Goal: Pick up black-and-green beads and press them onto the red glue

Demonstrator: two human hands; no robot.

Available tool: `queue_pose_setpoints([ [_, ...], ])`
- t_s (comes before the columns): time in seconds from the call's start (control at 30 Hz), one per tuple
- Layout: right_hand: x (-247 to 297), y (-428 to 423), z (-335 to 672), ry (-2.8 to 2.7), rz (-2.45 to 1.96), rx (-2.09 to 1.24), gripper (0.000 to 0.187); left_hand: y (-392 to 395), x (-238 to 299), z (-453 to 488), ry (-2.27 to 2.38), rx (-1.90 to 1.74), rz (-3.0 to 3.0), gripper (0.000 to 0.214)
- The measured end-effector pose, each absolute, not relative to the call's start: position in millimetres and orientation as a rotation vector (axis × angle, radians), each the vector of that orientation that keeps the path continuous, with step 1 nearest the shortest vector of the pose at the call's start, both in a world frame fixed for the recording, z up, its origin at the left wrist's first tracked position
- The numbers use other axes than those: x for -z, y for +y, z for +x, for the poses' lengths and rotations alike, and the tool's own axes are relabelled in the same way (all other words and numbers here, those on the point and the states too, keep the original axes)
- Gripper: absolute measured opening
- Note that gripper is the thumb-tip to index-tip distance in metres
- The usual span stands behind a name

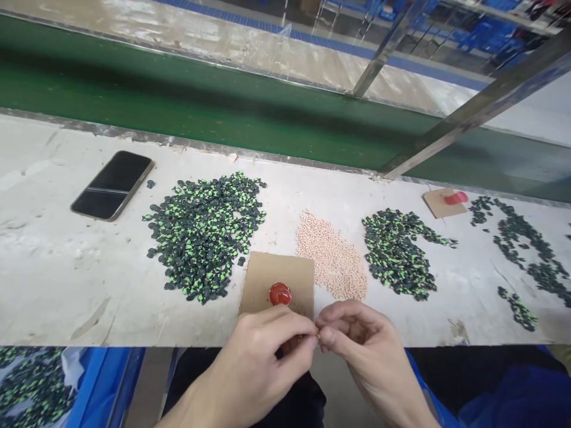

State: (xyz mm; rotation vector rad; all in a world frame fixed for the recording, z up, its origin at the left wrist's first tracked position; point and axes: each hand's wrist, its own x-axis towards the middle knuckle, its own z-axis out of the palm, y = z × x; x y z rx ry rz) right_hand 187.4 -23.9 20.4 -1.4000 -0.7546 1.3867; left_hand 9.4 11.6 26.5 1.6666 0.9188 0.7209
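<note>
My left hand (263, 351) and my right hand (361, 345) meet fingertip to fingertip at the near edge of the white bench (57, 279). Both are pinched closed on something tiny between them that I cannot make out. Just beyond them lies a brown cardboard square (276, 276) with a red blob (280, 293) on it. A pile of small black-and-green parts (205, 232) lies to the left of the card. A pile of small pale pink pieces (332, 255) lies to its right.
A second black-and-green pile (397, 249) sits further right, with more scattered parts (526, 244) beyond. Another cardboard piece with a red item (444, 201) lies at the back right. A black phone (112, 184) rests at the left. A green conveyor belt (178, 101) runs behind the bench.
</note>
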Motion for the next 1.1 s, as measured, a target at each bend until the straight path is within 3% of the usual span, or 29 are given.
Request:
queue_pose_setpoints([
  [0.33,-21,-22,171,-1.021,-1.337,-1.272,0.006,9,-28,10,1.049,-0.526,0.846,0.018],
  [0.43,-23,-25,170,-1.23,-1.418,-1.104,0.013,9,-28,8,1.062,-0.491,0.758,0.018],
  [0.57,-17,-31,174,-1.424,-1.494,-0.986,0.016,5,-21,2,1.109,-0.523,0.839,0.016],
  [0.77,9,-29,177,-1.331,-1.653,-0.84,0.016,-1,7,-11,1.377,-0.865,1.108,0.014],
  [1.1,23,-29,173,-1.423,-1.689,-0.822,0.016,-6,23,-13,1.408,-0.841,1.13,0.015],
])
